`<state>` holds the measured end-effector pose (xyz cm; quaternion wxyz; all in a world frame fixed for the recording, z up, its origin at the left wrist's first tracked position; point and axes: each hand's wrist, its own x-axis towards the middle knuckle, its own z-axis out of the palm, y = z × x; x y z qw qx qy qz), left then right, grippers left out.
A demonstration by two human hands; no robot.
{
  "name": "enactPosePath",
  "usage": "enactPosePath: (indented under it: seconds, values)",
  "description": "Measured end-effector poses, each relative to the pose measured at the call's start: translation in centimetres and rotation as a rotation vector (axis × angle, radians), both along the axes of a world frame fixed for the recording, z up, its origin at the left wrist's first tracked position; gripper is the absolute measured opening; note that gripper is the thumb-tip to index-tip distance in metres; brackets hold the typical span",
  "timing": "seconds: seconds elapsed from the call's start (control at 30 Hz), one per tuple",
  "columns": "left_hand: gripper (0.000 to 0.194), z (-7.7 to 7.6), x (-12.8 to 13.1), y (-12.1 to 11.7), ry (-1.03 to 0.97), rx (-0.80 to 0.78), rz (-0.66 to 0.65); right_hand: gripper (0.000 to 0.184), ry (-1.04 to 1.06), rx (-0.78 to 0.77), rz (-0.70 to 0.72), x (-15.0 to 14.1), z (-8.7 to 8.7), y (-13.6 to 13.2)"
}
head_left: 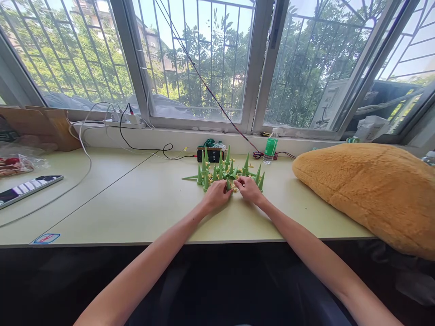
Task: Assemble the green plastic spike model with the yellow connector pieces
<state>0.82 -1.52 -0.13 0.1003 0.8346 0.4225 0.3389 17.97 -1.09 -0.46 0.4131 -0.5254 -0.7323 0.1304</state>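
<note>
On the table, several green pointed cones [204,165] stand or lie in a cluster, with small pale yellow pieces [234,170] scattered among them. My left hand [218,194] is closed at the cluster's near edge, its fingers round a small green cone [229,184] that points up. Just to the right, my right hand [249,190] is pinched, thumb and fingertips together close to that cone. A small pale yellow piece appears to be at those fingertips, too small to make out well. The two hands are near each other but apart.
Behind the cluster a phone [214,156] stands propped, a cable plugged in. A green-labelled bottle [270,147] is at the back right. A large brown plush cushion [367,190] covers the table's right side. Another phone [30,188], a cardboard box [64,129] and cables lie left.
</note>
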Motion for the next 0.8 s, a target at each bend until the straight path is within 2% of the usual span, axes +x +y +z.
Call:
enactPosePath:
  seconds: [0.37,0.6,0.8]
  values:
    - [0.013,0.18,0.05,-0.29,-0.045,0.059,-0.032,0.034,-0.027,0.012,-0.009,0.04,0.05,-0.07]
    - [0.01,0.14,-0.02,-0.23,-0.045,0.076,-0.06,0.045,-0.054,0.024,-0.029,-0.05,-0.05,0.1]
    - [0.011,0.15,0.0,-0.23,-0.039,0.085,-0.034,0.045,-0.029,0.033,-0.011,-0.11,-0.04,0.03]
